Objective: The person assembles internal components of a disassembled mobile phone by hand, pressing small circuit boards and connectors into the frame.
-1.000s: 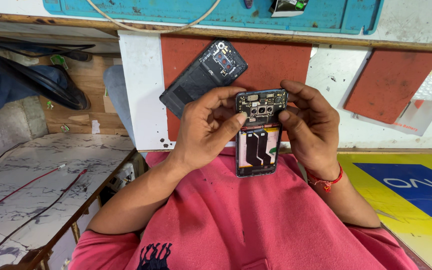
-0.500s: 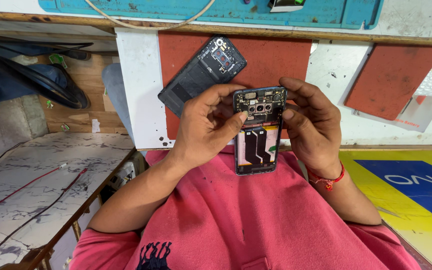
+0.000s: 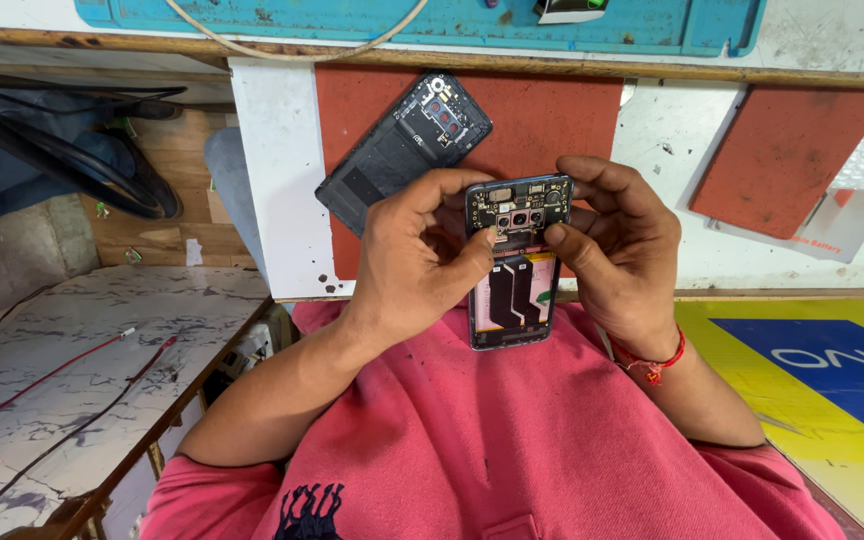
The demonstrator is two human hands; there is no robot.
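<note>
An opened smartphone (image 3: pixel 514 290) with its back removed is held upright in front of my chest, its circuit board, camera modules and black ribbon cables exposed. My left hand (image 3: pixel 422 255) grips its left edge, thumb pressed near the camera area. On the other side, my right hand (image 3: pixel 617 245) holds the right edge with thumb and forefinger at the top of the board. The phone's dark back cover (image 3: pixel 402 150) lies on a red mat (image 3: pixel 552 125) on the bench just beyond my hands.
A second red mat (image 3: pixel 787 160) lies at the right on the white bench. A teal work mat (image 3: pixel 432 20) runs along the back edge. A yellow and blue panel (image 3: pixel 822 380) is at the lower right, a marbled surface (image 3: pixel 82 350) at the lower left.
The hands and phone have hardly moved; the view has only shifted slightly.
</note>
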